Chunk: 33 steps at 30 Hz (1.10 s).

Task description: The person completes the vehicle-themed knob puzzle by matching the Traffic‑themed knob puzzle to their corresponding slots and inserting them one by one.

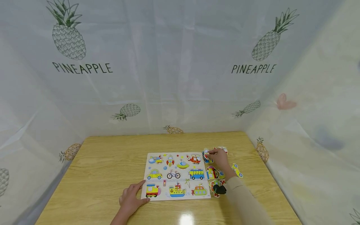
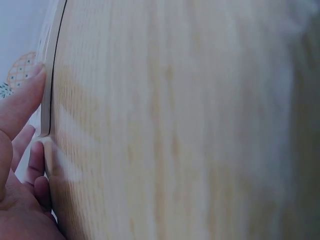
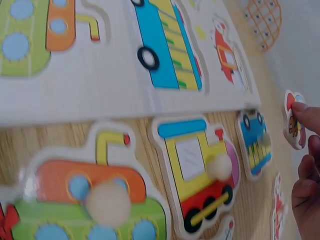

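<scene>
A wooden peg puzzle board (image 1: 164, 198) printed with vehicles lies flat on the table. My left hand (image 1: 130, 200) touches its left edge and lower left corner; the left wrist view shows the thumb (image 2: 27, 97) along that edge. Beyond the board's right side, my right hand (image 1: 220, 161) pinches a small red, white and blue puzzle piece (image 3: 290, 127), maybe the rocket, between thumb and fingers. It is held over the bus piece (image 1: 207, 160). Nearby lie the train piece (image 3: 187, 175), the submarine piece (image 3: 60, 180) and the helicopter piece (image 1: 223, 148), partly hidden by the hand.
A yellow car piece (image 1: 237, 170) sits farther right, beyond the right wrist. A black object (image 1: 219, 189) at the right forearm covers part of the pieces. The wooden table (image 1: 107, 165) meets pineapple-print cloth (image 1: 180, 78) at its back and sides.
</scene>
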Each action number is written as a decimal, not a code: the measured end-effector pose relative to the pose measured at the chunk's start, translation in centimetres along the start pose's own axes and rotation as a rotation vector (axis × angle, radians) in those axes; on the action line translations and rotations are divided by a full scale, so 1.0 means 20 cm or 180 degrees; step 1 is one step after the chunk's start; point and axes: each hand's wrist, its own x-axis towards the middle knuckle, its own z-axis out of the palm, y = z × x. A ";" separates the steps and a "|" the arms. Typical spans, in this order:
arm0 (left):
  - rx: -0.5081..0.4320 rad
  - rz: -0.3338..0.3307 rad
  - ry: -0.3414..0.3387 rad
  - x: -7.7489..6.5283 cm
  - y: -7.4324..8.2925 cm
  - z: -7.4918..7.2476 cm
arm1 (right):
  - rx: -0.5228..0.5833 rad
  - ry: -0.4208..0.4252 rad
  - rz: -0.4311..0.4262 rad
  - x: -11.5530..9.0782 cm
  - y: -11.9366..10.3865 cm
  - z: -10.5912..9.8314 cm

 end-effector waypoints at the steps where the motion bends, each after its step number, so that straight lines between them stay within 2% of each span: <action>1: 0.0004 0.0002 0.0004 0.00 0.00 0.00 | 0.0009 -0.0025 -0.0021 0.00 -0.01 0.01; 10: -0.0012 0.0007 0.0025 0.00 0.00 0.00 | -0.0163 -0.0117 -0.0077 -0.02 -0.12 0.16; 14: -0.0015 -0.0006 0.0010 0.00 0.00 0.00 | -0.0264 -0.0156 -0.0228 -0.02 -0.15 0.22; 23: -0.0024 0.0001 0.0016 0.00 0.01 0.00 | -0.0169 -0.0610 -0.0506 -0.03 -0.22 0.35; 33: -0.0028 -0.0020 0.0027 0.00 0.01 -0.01 | -0.0156 -0.0841 -0.0577 -0.05 -0.28 0.47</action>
